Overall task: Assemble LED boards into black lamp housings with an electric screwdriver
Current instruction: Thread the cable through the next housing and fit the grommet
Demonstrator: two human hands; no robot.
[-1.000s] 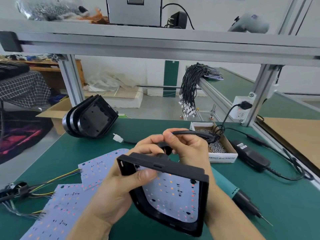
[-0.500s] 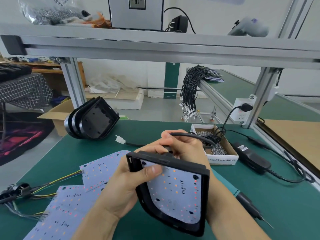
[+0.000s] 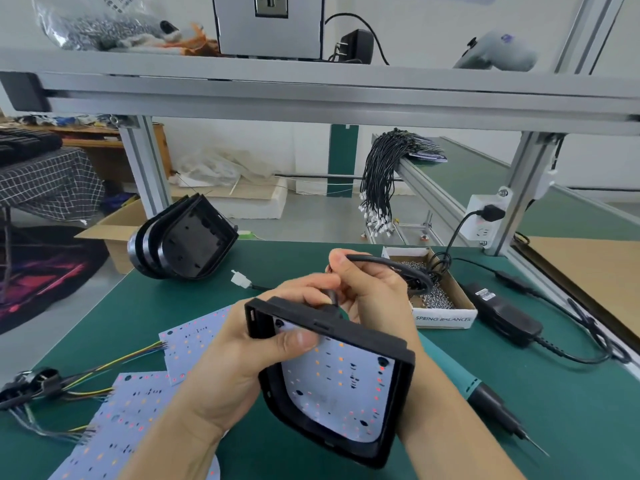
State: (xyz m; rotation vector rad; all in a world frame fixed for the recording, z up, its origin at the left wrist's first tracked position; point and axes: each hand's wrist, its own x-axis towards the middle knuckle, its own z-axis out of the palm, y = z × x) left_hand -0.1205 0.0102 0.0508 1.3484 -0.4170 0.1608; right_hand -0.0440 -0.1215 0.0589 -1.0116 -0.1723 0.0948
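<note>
I hold a black lamp housing (image 3: pixel 398 403) tilted up in front of me, with a white LED board (image 3: pixel 341 386) lying inside it. My left hand (image 3: pixel 239 362) grips the housing's upper left corner, thumb pressed on the board. Behind the housing's top edge my right hand (image 3: pixel 374 289) pinches a black cable (image 3: pixel 391 265) that leaves the housing's back. The teal electric screwdriver (image 3: pixel 485 400) lies on the green mat to the right, tip pointing toward me.
Loose LED boards (image 3: pixel 145 403) with coloured wires (image 3: pixel 86 375) lie at the left. A stack of black housings (image 3: pixel 187 244) leans at the back left. A screw box (image 3: pixel 440 299) and a power adapter (image 3: pixel 502 310) sit at the right. A white connector (image 3: pixel 239 279) lies mid-table.
The housing has tipped more upright and shifted slightly right in my hands. My right fingers have worked along the cable behind its top edge.
</note>
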